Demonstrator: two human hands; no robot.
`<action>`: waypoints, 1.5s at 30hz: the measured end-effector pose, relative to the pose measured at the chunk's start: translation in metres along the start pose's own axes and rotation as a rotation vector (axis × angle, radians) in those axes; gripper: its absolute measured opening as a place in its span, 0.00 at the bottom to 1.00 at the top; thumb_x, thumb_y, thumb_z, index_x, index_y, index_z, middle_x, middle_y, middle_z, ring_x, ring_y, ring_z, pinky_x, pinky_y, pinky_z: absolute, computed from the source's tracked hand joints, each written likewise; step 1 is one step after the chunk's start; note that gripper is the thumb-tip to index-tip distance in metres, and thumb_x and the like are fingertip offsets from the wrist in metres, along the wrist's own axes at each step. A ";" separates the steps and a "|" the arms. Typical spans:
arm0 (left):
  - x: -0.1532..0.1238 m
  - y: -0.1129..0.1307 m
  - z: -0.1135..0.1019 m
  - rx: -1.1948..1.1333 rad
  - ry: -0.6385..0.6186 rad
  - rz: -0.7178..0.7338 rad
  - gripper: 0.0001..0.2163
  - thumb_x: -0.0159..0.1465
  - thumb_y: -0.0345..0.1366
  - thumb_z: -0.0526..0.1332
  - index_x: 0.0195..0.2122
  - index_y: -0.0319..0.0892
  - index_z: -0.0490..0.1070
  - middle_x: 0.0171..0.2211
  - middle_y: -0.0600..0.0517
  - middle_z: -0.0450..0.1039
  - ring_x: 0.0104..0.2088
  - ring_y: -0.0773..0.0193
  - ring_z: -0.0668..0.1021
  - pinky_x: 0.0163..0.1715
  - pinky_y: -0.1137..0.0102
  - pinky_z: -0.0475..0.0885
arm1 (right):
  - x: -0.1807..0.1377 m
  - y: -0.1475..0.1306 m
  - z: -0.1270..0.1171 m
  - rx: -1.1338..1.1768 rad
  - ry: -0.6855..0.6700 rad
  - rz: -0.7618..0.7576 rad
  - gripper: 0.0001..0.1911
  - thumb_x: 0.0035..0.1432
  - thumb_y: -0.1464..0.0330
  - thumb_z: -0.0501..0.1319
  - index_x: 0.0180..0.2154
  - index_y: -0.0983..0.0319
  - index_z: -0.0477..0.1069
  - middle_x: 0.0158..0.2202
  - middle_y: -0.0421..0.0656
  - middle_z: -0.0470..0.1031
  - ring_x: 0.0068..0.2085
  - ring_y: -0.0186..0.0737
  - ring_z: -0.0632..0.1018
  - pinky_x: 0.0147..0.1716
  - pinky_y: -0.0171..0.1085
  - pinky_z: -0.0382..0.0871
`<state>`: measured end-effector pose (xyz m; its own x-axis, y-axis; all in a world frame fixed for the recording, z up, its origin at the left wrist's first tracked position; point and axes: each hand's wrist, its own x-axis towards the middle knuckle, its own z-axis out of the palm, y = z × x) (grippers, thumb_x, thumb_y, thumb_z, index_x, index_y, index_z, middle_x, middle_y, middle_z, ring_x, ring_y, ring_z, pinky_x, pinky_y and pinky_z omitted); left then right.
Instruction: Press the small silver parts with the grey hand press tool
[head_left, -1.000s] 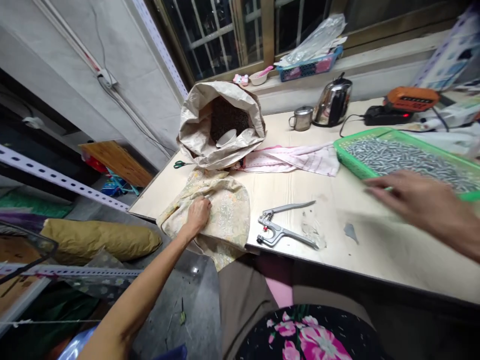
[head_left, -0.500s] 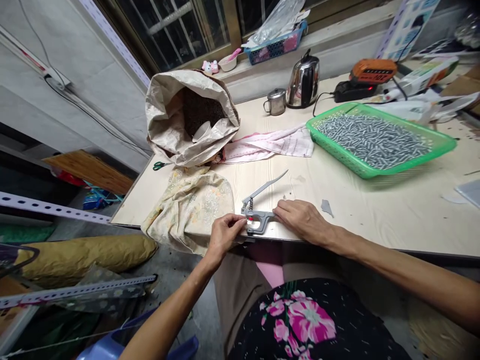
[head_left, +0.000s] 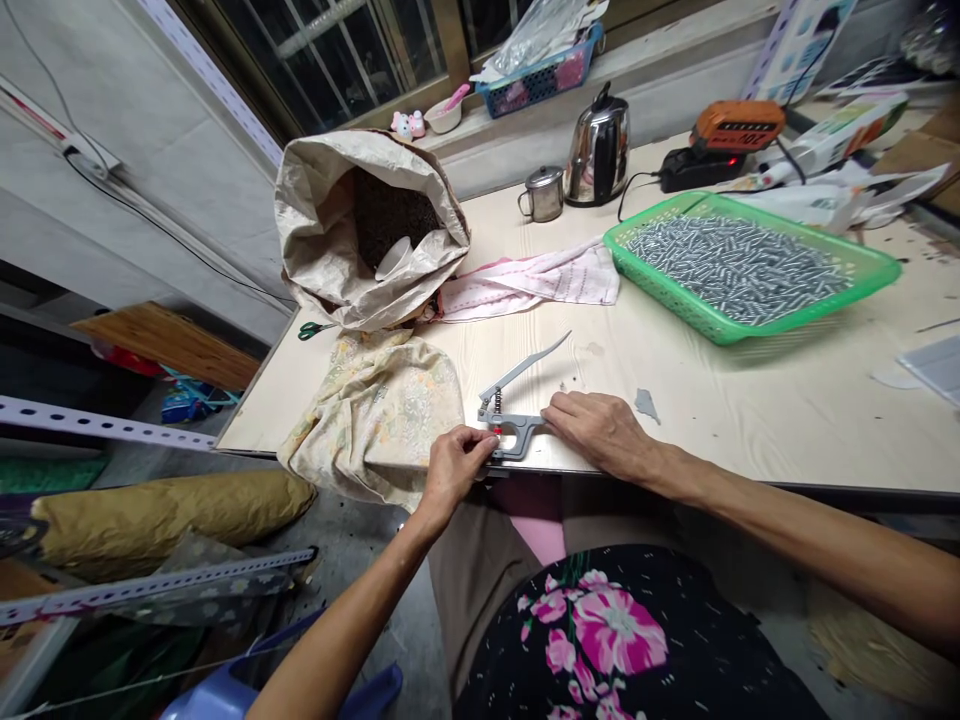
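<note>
Grey snap-fastener pliers (head_left: 523,436) lie at the table's front edge, with a spring, a red part in the jaw and the upper handle raised at a slant. My right hand (head_left: 600,430) is closed round the end of the lower handle. At the jaw, my left hand (head_left: 456,462) has thumb and forefinger pinched together beside the red part; whatever sits between the fingertips is too small to make out. A crumpled floral cloth (head_left: 375,415) lies just left of my left hand, partly hanging over the edge.
A green basket (head_left: 724,333) of small metal pieces stands at right. Behind are an open sack (head_left: 315,240) with a white scoop, a pink-white towel (head_left: 536,280), a lidded metal mug (head_left: 544,195), a kettle (head_left: 598,150) and an orange battery (head_left: 739,127). Green-handled scissors (head_left: 310,330) lie at left.
My left fingertips have moved slightly closer in to the jaw. My right hand keeps its grip on the lower handle. The whole view has shifted a little.
</note>
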<state>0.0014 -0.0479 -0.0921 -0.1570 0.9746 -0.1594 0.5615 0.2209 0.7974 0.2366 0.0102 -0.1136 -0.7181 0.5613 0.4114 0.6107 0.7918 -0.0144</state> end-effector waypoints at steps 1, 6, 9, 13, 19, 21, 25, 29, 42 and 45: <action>0.000 0.001 0.000 0.026 -0.007 0.005 0.12 0.57 0.42 0.63 0.31 0.37 0.79 0.29 0.48 0.79 0.30 0.62 0.77 0.30 0.72 0.68 | 0.000 0.000 0.001 0.005 -0.007 -0.001 0.12 0.68 0.72 0.51 0.33 0.62 0.70 0.31 0.42 0.71 0.32 0.37 0.68 0.29 0.39 0.52; 0.006 0.002 -0.004 0.165 -0.079 0.009 0.11 0.56 0.42 0.63 0.28 0.39 0.79 0.27 0.50 0.78 0.29 0.62 0.77 0.30 0.73 0.67 | 0.001 0.000 0.000 0.075 -0.056 0.022 0.12 0.69 0.71 0.50 0.34 0.62 0.70 0.33 0.43 0.72 0.33 0.37 0.69 0.29 0.38 0.53; 0.010 0.002 -0.005 0.201 -0.111 -0.019 0.12 0.56 0.42 0.62 0.28 0.38 0.79 0.27 0.50 0.78 0.29 0.63 0.77 0.30 0.73 0.67 | 0.003 0.000 -0.002 0.150 -0.084 0.046 0.12 0.69 0.69 0.50 0.35 0.62 0.69 0.34 0.44 0.72 0.33 0.37 0.70 0.29 0.37 0.54; 0.013 0.006 -0.006 0.201 -0.164 -0.056 0.11 0.55 0.40 0.61 0.26 0.38 0.78 0.23 0.51 0.77 0.26 0.64 0.75 0.28 0.73 0.65 | 0.004 0.002 -0.002 0.188 -0.119 0.064 0.12 0.70 0.68 0.50 0.36 0.62 0.69 0.35 0.44 0.72 0.34 0.36 0.70 0.28 0.36 0.53; 0.016 0.018 -0.007 0.277 -0.194 -0.051 0.11 0.54 0.39 0.60 0.21 0.38 0.76 0.17 0.55 0.69 0.21 0.68 0.70 0.23 0.74 0.58 | 0.006 0.008 -0.002 0.188 -0.198 0.032 0.13 0.70 0.65 0.50 0.38 0.62 0.71 0.37 0.44 0.72 0.35 0.37 0.70 0.29 0.36 0.54; 0.016 0.020 -0.007 0.287 -0.210 -0.053 0.12 0.54 0.40 0.60 0.20 0.38 0.76 0.16 0.56 0.67 0.21 0.68 0.68 0.23 0.74 0.57 | 0.006 0.011 -0.005 0.211 -0.228 0.024 0.14 0.70 0.63 0.50 0.39 0.61 0.72 0.37 0.44 0.72 0.35 0.37 0.70 0.30 0.36 0.55; 0.017 0.019 -0.007 0.285 -0.220 -0.065 0.13 0.55 0.41 0.60 0.21 0.37 0.76 0.17 0.56 0.67 0.21 0.69 0.68 0.23 0.73 0.57 | 0.011 0.023 -0.012 0.250 -0.209 0.022 0.18 0.69 0.56 0.51 0.47 0.59 0.72 0.46 0.48 0.72 0.43 0.43 0.72 0.40 0.39 0.63; 0.017 0.018 -0.006 0.295 -0.209 -0.087 0.13 0.54 0.42 0.60 0.23 0.37 0.77 0.18 0.55 0.68 0.22 0.67 0.69 0.23 0.73 0.57 | 0.023 0.040 -0.012 0.184 -0.179 0.028 0.42 0.57 0.41 0.57 0.62 0.63 0.60 0.63 0.59 0.60 0.60 0.63 0.63 0.53 0.56 0.60; 0.018 0.009 -0.004 0.288 -0.202 -0.138 0.15 0.54 0.44 0.60 0.28 0.36 0.79 0.21 0.51 0.73 0.25 0.65 0.71 0.24 0.73 0.61 | 0.049 0.052 -0.012 0.121 -0.374 0.023 0.51 0.42 0.38 0.65 0.56 0.68 0.64 0.54 0.58 0.67 0.51 0.60 0.68 0.47 0.51 0.63; 0.018 0.010 -0.004 0.296 -0.198 -0.140 0.15 0.54 0.44 0.60 0.28 0.36 0.79 0.21 0.52 0.73 0.25 0.65 0.71 0.24 0.73 0.60 | 0.050 0.053 -0.011 0.107 -0.368 0.002 0.44 0.44 0.38 0.63 0.51 0.66 0.67 0.49 0.55 0.69 0.48 0.57 0.68 0.44 0.48 0.62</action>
<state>0.0006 -0.0285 -0.0850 -0.1051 0.9158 -0.3876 0.7603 0.3252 0.5622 0.2369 0.0774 -0.0842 -0.8004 0.5968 0.0572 0.5881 0.8001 -0.1182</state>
